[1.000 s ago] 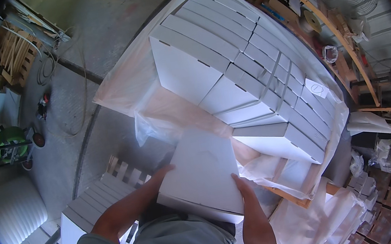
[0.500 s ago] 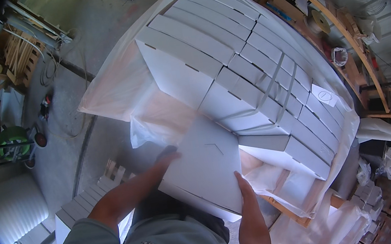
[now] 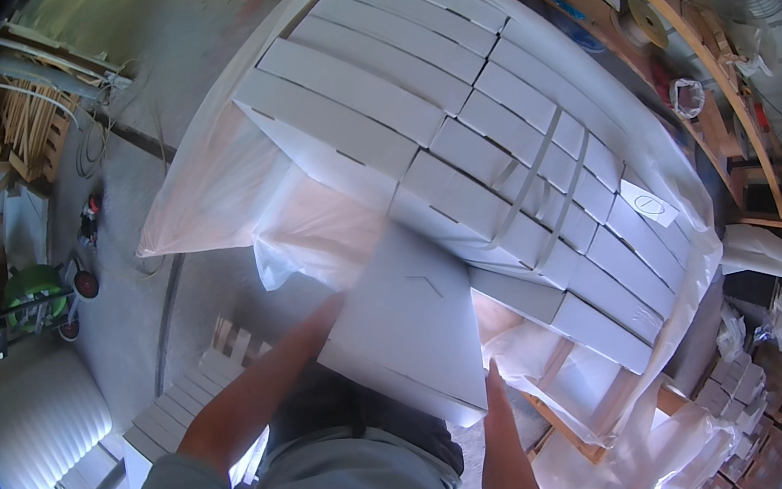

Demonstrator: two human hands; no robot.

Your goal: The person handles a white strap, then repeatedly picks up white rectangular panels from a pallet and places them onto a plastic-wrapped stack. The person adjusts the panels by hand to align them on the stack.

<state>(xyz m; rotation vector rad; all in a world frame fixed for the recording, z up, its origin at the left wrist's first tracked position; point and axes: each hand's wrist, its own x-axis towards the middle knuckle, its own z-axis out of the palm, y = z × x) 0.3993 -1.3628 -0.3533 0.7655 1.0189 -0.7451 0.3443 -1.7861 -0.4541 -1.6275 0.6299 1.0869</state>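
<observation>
A large flat white cardboard box (image 3: 397, 319) is held in front of my body, between my two hands. My left hand (image 3: 328, 312) is closed on its left side, the fingers hidden beside and under the box. My right hand (image 3: 493, 386) presses against the right side near the front corner, its fingers mostly hidden. The far end of the box meets a stack of white boxes (image 3: 407, 80) standing on a pallet with plastic sheeting. From this view I cannot tell whether the held box rests on anything.
Translucent plastic sheeting (image 3: 213, 205) surrounds the stack, and straps (image 3: 544, 186) cross some boxes. More white boxes (image 3: 182, 402) stand in a row at my left. Pallet wood (image 3: 564, 421) shows at the near right. A green wheeled machine (image 3: 35, 298) is on the left floor.
The view has shifted slightly. The held box sits a little further toward the stack, and my right hand is lower along its right side. Both hands still hold the box.
</observation>
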